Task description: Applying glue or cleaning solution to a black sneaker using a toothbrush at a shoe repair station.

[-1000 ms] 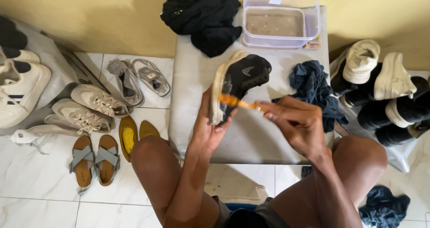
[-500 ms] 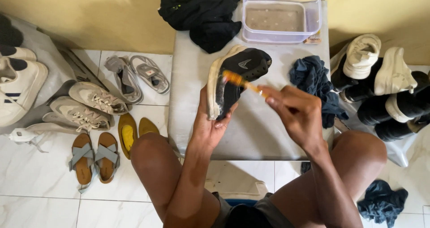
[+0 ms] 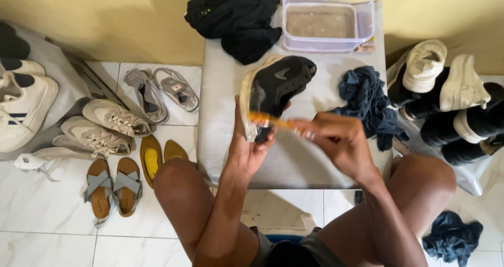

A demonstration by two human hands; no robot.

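White tiled floor (image 3: 42, 235): carries the footwear on both sides of the seated person.
Grey desk (image 3: 226, 114): low, set against the yellow wall; bears one tub, two cloth heaps and the work in hand.
Clear plastic tub (image 3: 328, 20): one, at the far edge of the desk, murky water inside.
Black cloth heap (image 3: 236, 15): one, far left corner of the desk, just beside the tub.
Blue rag (image 3: 367, 101): one on the desk to the right of the shoe; a second dark blue cloth (image 3: 451, 238) lies on the floor by the right knee.
Footwear, left side: seven low shoes and sandals counted on the tiles, more white pairs on the grey rack (image 3: 31, 104), partly cut off.
Footwear, right side: about six white and black shoes stacked; exact count cannot be told.
Black shoe (image 3: 278, 86): one, pale sole, held up over the middle of the desk.
Left hand (image 3: 249, 149): fingers closed around the shoe's heel end from below.
Right hand (image 3: 338, 143): fingers pinched narrow on the handle.
Orange brush (image 3: 268, 121): one, head against the sole edge.
Step in hand: judged as scrubbing the sole rim.
Next move calls for: steady grip and short strokes along the rim, turning the shoe to reach the unbrushed side.
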